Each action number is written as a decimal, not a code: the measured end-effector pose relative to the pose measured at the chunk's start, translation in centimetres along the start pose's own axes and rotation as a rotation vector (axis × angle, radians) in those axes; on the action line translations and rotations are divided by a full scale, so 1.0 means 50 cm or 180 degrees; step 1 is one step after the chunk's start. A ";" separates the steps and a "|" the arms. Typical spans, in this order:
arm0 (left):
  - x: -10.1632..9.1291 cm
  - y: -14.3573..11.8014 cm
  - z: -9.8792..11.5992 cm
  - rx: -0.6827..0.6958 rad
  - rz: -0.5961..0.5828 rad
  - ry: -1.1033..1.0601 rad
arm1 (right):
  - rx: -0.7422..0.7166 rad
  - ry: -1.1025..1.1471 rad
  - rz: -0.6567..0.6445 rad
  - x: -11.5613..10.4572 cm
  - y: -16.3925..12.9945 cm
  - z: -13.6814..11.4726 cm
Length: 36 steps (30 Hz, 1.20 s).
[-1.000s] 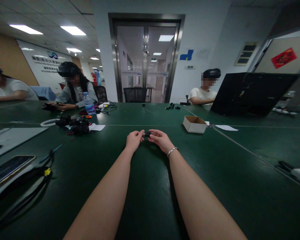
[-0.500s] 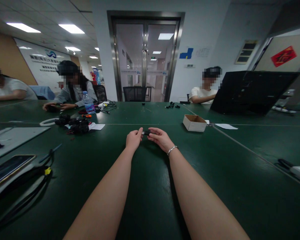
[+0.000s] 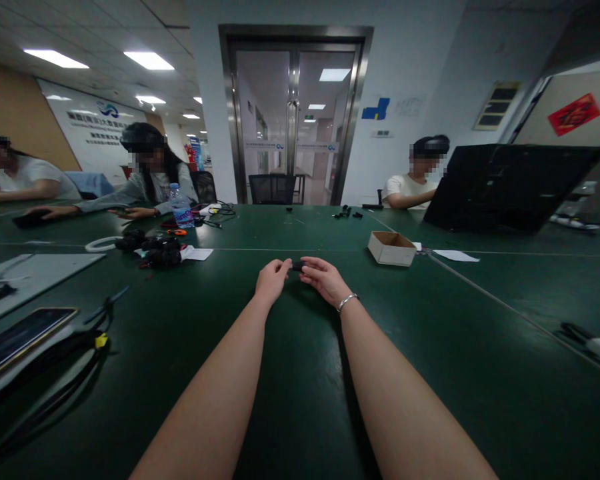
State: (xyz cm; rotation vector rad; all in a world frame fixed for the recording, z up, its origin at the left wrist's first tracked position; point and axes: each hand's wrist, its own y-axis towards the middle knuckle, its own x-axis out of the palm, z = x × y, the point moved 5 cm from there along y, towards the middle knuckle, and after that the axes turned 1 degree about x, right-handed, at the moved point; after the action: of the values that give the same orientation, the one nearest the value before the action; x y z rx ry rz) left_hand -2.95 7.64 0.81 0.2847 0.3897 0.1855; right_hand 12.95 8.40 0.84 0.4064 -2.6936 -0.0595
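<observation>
Pinched between the fingertips of left hand and right hand, both closed on it: small black part, just above green table, cardboard box near to the right, black parts pile well apart to the left.

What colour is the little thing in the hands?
Black, the small part, seen in the head view.

Small black part, held between fingertips of both hands, just above green table.
</observation>
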 end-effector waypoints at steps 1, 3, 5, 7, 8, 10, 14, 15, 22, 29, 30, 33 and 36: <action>0.003 0.001 -0.001 0.0027 -0.0017 -0.0114 | 0.0024 -0.0011 0.0040 -0.001 0.000 0.001; 0.006 0.001 0.001 0.0066 -0.0018 -0.0335 | 0.0068 -0.0037 0.0111 -0.002 0.001 0.002; 0.007 0.000 0.008 0.0132 -0.0028 -0.0524 | 0.0068 -0.0039 0.0188 -0.004 0.002 0.001; 0.008 -0.002 0.018 0.0218 -0.0071 -0.0613 | 0.0035 -0.0022 0.0265 -0.007 0.001 0.000; 0.008 -0.003 0.021 0.0239 -0.0099 -0.0616 | 0.0025 -0.0021 0.0286 -0.008 0.001 0.000; 0.008 -0.003 0.023 0.0191 -0.0148 -0.0584 | 0.0037 -0.0037 0.0293 -0.009 0.001 0.001; 0.008 0.001 0.011 0.0019 -0.0141 -0.0495 | 0.0066 -0.0071 0.0253 -0.010 0.001 0.006; 0.008 0.002 0.007 0.0010 -0.0119 -0.0451 | 0.0062 -0.0072 0.0241 -0.009 0.001 0.007; 0.005 0.007 -0.008 -0.0014 -0.0027 -0.0183 | 0.0084 -0.0082 0.0214 -0.005 0.001 0.006; -0.003 0.000 0.000 -0.0255 -0.0085 0.0075 | 0.0082 -0.0063 0.0012 0.001 -0.003 0.001; -0.003 0.000 0.001 -0.0272 -0.0104 0.0097 | 0.0084 -0.0060 -0.0017 0.001 -0.003 0.001; -0.004 0.001 0.005 -0.0268 -0.0087 0.0189 | 0.0096 -0.0074 -0.0085 0.003 -0.003 0.001; -0.007 0.000 0.007 -0.0252 -0.0032 0.0272 | 0.0117 -0.0112 -0.0152 0.005 -0.004 0.001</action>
State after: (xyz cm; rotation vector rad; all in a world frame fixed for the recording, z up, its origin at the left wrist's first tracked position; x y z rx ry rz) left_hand -3.12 7.46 1.25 0.1973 0.4672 0.2031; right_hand 12.75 8.14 0.88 0.4853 -2.7232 -0.0313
